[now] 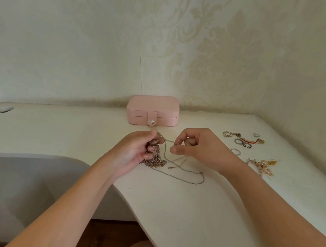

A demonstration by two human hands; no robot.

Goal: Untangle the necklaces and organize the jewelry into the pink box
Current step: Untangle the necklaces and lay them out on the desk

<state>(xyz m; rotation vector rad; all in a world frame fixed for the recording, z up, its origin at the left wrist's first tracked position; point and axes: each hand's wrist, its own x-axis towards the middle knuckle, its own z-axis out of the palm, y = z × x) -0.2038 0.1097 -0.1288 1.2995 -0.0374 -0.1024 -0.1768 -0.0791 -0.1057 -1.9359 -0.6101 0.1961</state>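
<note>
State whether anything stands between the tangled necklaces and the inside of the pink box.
The pink box is shut, its strap fastened down. Nothing else lies between it and the necklaces.

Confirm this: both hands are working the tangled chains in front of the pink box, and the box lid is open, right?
Not quite: the head view shows the pink box closed, strap snapped down. The left hand and right hand are working the tangled chains in front of it.

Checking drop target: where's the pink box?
Head view, centre: pink box, closed, on the desk by the wall, just behind the left hand and right hand.
</note>
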